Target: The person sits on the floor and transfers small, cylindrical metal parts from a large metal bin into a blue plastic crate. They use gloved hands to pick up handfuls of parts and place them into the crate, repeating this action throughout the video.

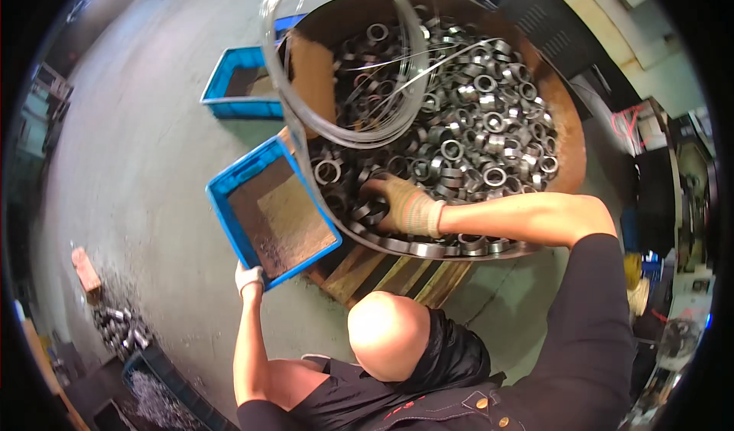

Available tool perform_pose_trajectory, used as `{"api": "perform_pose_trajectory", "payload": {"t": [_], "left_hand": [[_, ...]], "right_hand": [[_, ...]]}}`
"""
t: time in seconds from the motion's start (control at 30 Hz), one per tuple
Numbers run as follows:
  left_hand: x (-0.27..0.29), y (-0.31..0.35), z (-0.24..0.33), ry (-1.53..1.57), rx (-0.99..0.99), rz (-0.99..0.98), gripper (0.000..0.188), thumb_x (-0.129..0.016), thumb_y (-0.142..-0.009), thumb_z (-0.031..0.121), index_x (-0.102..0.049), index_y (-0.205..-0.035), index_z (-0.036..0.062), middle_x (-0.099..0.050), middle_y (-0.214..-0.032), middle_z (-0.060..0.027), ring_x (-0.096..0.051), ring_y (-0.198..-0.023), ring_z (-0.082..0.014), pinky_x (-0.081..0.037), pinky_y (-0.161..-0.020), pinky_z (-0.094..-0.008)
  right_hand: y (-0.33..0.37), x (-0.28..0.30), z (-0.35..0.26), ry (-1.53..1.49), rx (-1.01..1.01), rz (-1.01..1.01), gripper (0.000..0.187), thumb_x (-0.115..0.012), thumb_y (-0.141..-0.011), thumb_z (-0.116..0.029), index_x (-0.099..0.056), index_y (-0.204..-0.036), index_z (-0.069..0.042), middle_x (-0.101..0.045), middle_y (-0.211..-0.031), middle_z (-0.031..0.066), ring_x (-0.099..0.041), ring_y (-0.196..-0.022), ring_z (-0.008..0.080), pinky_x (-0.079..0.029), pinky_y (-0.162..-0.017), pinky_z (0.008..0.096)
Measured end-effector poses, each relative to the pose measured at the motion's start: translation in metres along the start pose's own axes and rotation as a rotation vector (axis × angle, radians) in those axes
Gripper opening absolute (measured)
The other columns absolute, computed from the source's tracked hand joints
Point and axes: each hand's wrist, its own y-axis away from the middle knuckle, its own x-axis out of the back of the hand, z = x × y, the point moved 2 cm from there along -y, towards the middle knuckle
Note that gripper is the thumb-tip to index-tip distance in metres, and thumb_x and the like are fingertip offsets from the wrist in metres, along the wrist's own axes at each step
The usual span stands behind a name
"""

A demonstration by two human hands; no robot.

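My left hand [248, 277], in a pale glove, grips the near corner of a blue plastic crate [222, 215]. The crate tilts beside the bin's left rim, showing a brown, dirty bottom with a lighter patch. A large round rusty metal bin [567, 144] holds a heap of shiny metal rings [495, 176]. Reaching in at the bin's near left side, my right hand [404, 205] wears a tan knit glove. Its fingers curl round metal rings there; the fingertips are partly hidden among them. A coil of silvery wire [279, 76] hangs over the bin's left part.
Another blue crate [245, 110] stands on the floor behind the first. A wooden pallet [359, 278] lies under the bin. On the left floor are a brick-like block [86, 269], scattered metal pieces [122, 330] and a dark bin of shavings [164, 393]. Machinery stands along the right.
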Motion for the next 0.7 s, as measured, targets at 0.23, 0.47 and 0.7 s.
{"api": "perform_pose_trajectory", "payload": {"t": [0.23,0.47,0.7], "left_hand": [[-0.016,0.072,-0.006,-0.054,0.132,-0.02,0.047,-0.054,-0.068,-0.009,-0.062,-0.113,0.0009,-0.07,-0.093,-0.0071,-0.066,-0.079,-0.0212,-0.054,-0.076,-0.0314],[-0.002,0.068,-0.025,-0.115,0.161,0.009,0.043,-0.064,-0.075,-0.005,-0.061,-0.117,0.0022,-0.07,-0.099,-0.0078,-0.066,-0.084,-0.0209,-0.054,-0.08,-0.0344],[-0.017,0.033,-0.015,-0.127,0.024,0.148,0.043,-0.072,-0.085,0.013,-0.056,-0.124,0.0033,-0.067,-0.103,-0.0092,-0.063,-0.086,-0.0209,-0.052,-0.079,-0.0357]], "right_hand": [[0.012,0.019,0.001,-0.278,-0.17,-0.137,0.054,-0.067,-0.067,-0.009,-0.063,-0.121,-0.011,-0.068,-0.099,0.0202,-0.067,-0.091,0.0338,-0.053,-0.081,0.0383],[0.004,0.016,-0.013,-0.338,-0.324,-0.261,0.063,-0.069,-0.067,-0.011,-0.062,-0.129,-0.016,-0.067,-0.078,0.012,-0.064,-0.064,0.0199,-0.053,-0.059,0.0331],[-0.003,0.018,0.002,-0.552,-0.322,-0.212,0.066,-0.073,-0.069,-0.009,-0.056,-0.131,0.0,-0.064,-0.078,0.0069,-0.059,-0.06,0.0145,-0.048,-0.049,0.0277]]}}
